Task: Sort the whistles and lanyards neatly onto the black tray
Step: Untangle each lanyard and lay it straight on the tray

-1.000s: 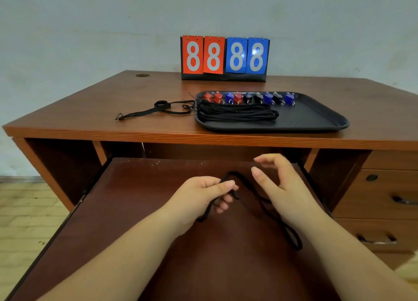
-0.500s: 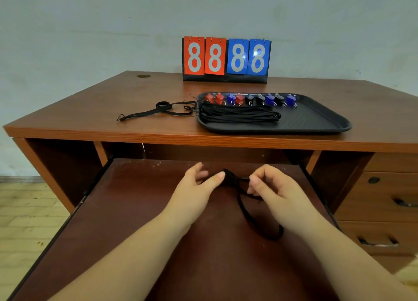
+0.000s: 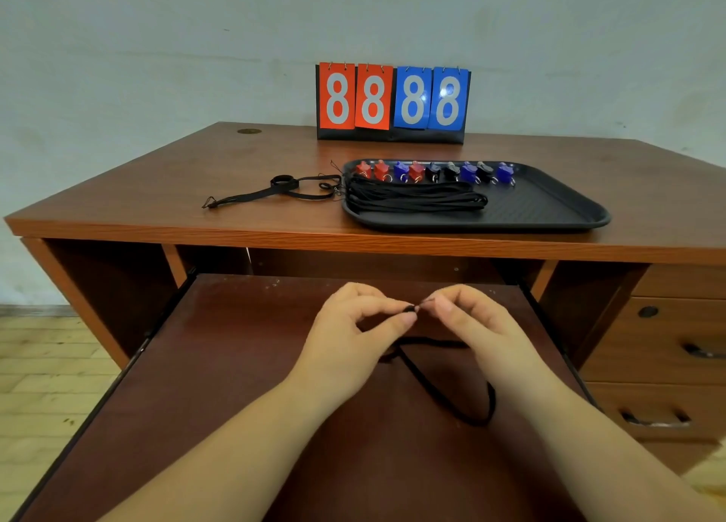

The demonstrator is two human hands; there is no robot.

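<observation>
a black lanyard (image 3: 444,388) is being pinched at its top end between the thumb and forefinger of the left hand (image 3: 353,333) and of the right hand (image 3: 475,325), the fingertips meeting above the pull-out shelf (image 3: 220,364). the rest of the cord is hanging in a loop below the hands, toward the right wrist. on the desk (image 3: 157,191), the black tray (image 3: 558,207) is lying at the far right. a row of red, blue and black whistles (image 3: 432,171) is being held along its far edge, and a bundle of lanyards (image 3: 412,199) is lying just near of that row. a loose lanyard (image 3: 275,189) is lying on the desk just left of the tray. a scoreboard (image 3: 393,101) is standing at the far edge.
</observation>
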